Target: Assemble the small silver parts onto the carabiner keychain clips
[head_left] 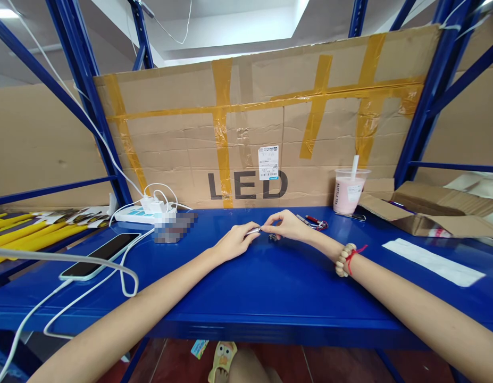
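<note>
Two bare hands work close together near the far middle of a blue counter (pixel 270 298). The left hand (pixel 235 242) is closed around a small silvery piece (pixel 253 231), whose end sticks out past the fingers toward the right. The right hand (pixel 288 225) has thumb and forefinger drawn together at that end; the contact is too small to tell whether they grip it. Just under the right hand's fingers lies a little dark object (pixel 273 237), its shape unclear. Beside the right wrist are some slim red and silver items (pixel 317 221), and behind them to the right stands a cup (pixel 350 192) of pink drink with a straw. Farther right sit an opened cardboard box (pixel 433 215) and, nearer, a flat white strip (pixel 433 261). Over on the left, a phone (pixel 102 257) lies beside white cables, with a white power strip (pixel 134 214) behind it. A tall taped cardboard sheet (pixel 174 154) marked LED stands along the counter's back edge.
</note>
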A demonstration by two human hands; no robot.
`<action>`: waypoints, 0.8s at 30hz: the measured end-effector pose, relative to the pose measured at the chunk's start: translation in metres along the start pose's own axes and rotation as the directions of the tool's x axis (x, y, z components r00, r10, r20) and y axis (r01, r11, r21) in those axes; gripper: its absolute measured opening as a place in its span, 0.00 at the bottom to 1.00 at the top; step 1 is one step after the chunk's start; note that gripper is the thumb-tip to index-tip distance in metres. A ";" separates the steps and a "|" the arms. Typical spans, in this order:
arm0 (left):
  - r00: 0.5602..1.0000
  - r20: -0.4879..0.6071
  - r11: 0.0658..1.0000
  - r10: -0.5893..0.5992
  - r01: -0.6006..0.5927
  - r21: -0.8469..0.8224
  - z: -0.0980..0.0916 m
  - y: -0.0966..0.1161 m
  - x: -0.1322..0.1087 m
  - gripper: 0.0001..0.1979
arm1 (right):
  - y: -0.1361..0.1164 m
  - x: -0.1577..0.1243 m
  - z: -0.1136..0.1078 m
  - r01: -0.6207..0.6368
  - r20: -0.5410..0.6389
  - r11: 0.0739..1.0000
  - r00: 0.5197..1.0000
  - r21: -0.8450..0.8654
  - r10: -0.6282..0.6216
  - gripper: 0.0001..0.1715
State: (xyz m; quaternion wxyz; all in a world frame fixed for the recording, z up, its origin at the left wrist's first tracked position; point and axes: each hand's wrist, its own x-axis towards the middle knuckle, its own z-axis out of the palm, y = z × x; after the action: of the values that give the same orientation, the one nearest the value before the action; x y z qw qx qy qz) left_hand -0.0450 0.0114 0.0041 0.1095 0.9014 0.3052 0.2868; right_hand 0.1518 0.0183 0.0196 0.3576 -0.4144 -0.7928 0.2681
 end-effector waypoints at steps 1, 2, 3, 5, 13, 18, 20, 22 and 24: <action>1.000 -0.006 1.000 0.013 -0.013 -0.004 0.001 0.000 0.000 0.12 | 0.000 0.000 -0.001 0.013 -0.004 0.999 1.000 -0.030 -0.013 0.22; 1.000 -0.010 1.000 0.025 -0.025 -0.006 0.001 0.001 0.000 0.12 | 0.001 0.000 -0.002 0.024 -0.008 0.997 1.000 -0.072 -0.025 0.21; 0.999 -0.008 0.999 0.035 -0.035 -0.006 0.001 0.002 0.000 0.13 | 0.001 -0.001 -0.003 0.031 -0.009 0.992 0.999 -0.125 -0.033 0.19; 0.999 0.004 0.999 0.046 -0.046 -0.002 0.002 0.003 0.000 0.15 | 0.000 -0.003 -0.005 0.056 0.020 0.969 0.998 -0.240 -0.052 0.16; 0.999 -0.023 0.999 0.038 -0.038 -0.012 0.001 0.004 -0.003 0.13 | -0.010 -0.010 0.000 0.341 0.102 0.765 0.934 -0.546 -0.343 0.17; 0.995 -0.091 0.999 0.049 -0.047 0.016 0.001 0.004 -0.004 0.12 | -0.012 -0.009 0.009 0.207 0.067 0.870 0.978 -0.447 -0.197 0.21; 0.992 -0.109 0.998 0.063 -0.061 0.025 0.002 0.003 -0.003 0.12 | -0.011 -0.009 0.012 0.155 0.075 0.904 0.988 -0.400 -0.136 0.22; 0.991 -0.118 0.997 0.071 -0.069 0.020 0.003 0.002 -0.002 0.12 | -0.010 -0.009 0.013 0.133 0.082 0.920 0.991 -0.368 -0.110 0.22; 0.990 -0.124 0.998 0.070 -0.070 -0.001 0.003 0.001 -0.002 0.12 | -0.010 -0.009 0.012 0.122 0.075 0.927 0.992 -0.354 -0.102 0.22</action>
State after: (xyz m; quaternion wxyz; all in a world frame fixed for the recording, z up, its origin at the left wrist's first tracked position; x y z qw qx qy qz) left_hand -0.0438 0.0097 0.0011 0.0826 0.8917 0.2788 0.3468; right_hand 0.1408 0.0043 0.0163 0.2687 -0.4193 -0.8602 0.1098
